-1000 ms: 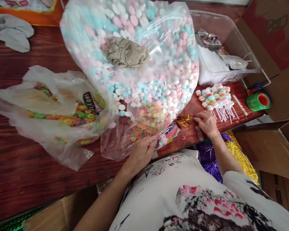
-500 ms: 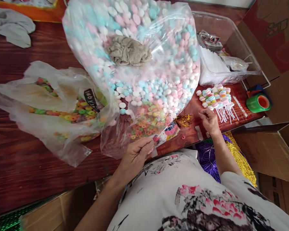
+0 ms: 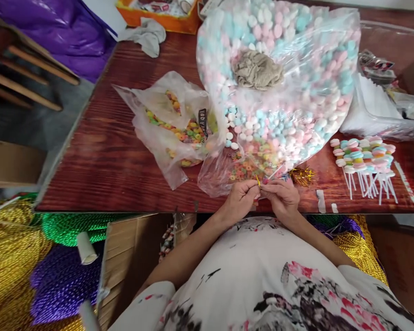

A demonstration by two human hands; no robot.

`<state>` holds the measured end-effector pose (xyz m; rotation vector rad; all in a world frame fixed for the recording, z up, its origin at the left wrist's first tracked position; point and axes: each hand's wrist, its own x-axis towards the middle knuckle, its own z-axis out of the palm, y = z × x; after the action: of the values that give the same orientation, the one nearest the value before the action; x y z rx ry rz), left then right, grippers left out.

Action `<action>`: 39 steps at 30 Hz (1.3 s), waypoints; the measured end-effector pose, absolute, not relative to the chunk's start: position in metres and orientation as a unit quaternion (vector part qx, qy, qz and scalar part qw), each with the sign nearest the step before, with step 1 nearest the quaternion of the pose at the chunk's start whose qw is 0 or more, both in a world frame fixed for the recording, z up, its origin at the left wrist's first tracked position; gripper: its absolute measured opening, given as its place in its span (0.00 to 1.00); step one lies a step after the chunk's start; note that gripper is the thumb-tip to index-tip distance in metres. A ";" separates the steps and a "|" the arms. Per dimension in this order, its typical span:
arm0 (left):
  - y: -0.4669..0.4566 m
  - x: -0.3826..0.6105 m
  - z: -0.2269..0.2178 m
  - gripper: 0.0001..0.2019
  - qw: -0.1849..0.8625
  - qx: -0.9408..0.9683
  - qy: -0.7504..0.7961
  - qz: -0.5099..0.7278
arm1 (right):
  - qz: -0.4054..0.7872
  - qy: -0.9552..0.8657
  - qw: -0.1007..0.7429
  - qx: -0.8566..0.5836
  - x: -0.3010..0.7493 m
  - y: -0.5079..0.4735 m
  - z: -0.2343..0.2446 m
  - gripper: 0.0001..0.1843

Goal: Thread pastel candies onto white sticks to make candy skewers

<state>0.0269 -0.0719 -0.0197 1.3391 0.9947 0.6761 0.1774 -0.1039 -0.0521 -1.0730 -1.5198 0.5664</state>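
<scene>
My left hand [image 3: 239, 200] and my right hand [image 3: 282, 198] meet at the near edge of the dark red table [image 3: 117, 156], fingers pinched together. Between them they hold a small pink candy piece [image 3: 264, 181] with a thin gold twist tie [image 3: 258, 180] sticking up. Just beyond the hands lies a huge clear bag of pink, blue and white candies [image 3: 279, 82] with a grey cloth [image 3: 258, 70] inside. Ring-shaped colourful candies [image 3: 243, 170] fill its near corner. A small pile of gold twist ties [image 3: 301, 174] lies right of my hands.
A smaller clear bag of ring candies [image 3: 174, 128] lies to the left. Finished candy sticks [image 3: 364, 156] lie in a row at right, behind them a clear tray of white sticks [image 3: 372, 105]. Gold, green and purple tinsel [image 3: 27, 257] fills boxes below the table.
My right hand left the gold ties and came across to join my left hand at the table edge. My head turned left, so the floor and tinsel boxes came into view.
</scene>
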 end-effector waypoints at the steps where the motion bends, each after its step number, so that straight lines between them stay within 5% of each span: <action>1: -0.074 0.024 -0.020 0.14 0.619 0.584 0.435 0.295 | 0.265 -0.640 0.562 -0.452 0.178 -0.103 -0.054 0.09; 10: -0.077 0.013 -0.026 0.18 0.483 0.697 0.432 0.308 | 0.376 -0.616 0.474 -0.503 0.184 -0.090 -0.046 0.12; 13: -0.075 0.010 -0.028 0.18 0.455 0.712 0.424 0.326 | 0.357 -0.583 0.523 -0.509 0.175 -0.094 -0.047 0.21; 18: -0.069 0.013 -0.023 0.17 0.426 0.723 0.411 0.356 | 0.380 -0.474 0.595 -0.527 0.162 -0.104 -0.047 0.13; 23: -0.063 0.016 -0.010 0.18 0.401 0.769 0.375 0.328 | 0.557 -0.477 0.483 -0.479 0.185 -0.091 -0.043 0.15; 26: -0.058 0.012 -0.002 0.20 0.519 0.742 0.343 0.247 | 0.622 -0.573 0.363 -0.392 0.203 -0.080 -0.035 0.20; 30: -0.052 0.002 0.000 0.18 0.767 0.567 0.297 0.051 | 0.405 -0.832 0.261 -0.275 0.212 -0.081 -0.013 0.13; 34: -0.047 -0.003 0.000 0.14 0.870 0.424 0.246 -0.053 | 0.075 -0.952 0.263 -0.136 0.210 -0.092 0.008 0.10; 39: -0.037 -0.007 0.008 0.11 0.872 0.426 0.206 -0.123 | 0.026 -0.953 0.285 -0.102 0.205 -0.098 0.010 0.11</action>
<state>-0.0069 -0.0368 0.0075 0.8900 0.4297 -0.2566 0.2046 -0.0977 0.0101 -0.2732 -2.5480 0.0686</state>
